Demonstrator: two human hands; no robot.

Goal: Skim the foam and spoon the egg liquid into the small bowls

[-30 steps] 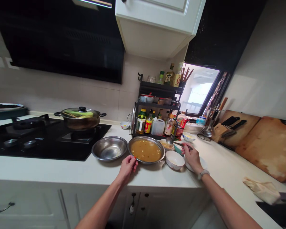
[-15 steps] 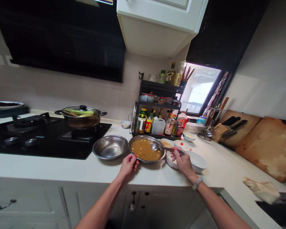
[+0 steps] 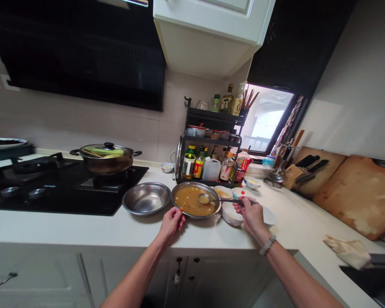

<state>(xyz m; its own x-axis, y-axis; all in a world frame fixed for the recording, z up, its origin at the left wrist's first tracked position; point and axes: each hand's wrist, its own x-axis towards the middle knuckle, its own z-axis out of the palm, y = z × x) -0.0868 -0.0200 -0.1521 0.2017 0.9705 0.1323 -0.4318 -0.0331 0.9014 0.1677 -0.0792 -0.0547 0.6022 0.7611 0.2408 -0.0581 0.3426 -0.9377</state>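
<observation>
My right hand is closed on the dark handle of a ladle, whose bowl rests in brown liquid with pale bits. That liquid fills a round metal bowl on the counter. With fingers pinched at the near left rim of this bowl, my left hand steadies it. An empty-looking metal basin stands just left of it. Beneath and beside my right hand are a white bowl and a larger white bowl, partly hidden by the hand. A small bowl of light brown liquid sits behind.
A lidded pot with green vegetables stands on the black stove at left. Behind the bowls is a black rack of bottles. To the right are a knife block, cutting boards and a cloth.
The ladle's bowl has shifted a little left and now lies lower and flatter, with liquid in it. My right hand has moved slightly right; my left hand stays at the rim.
</observation>
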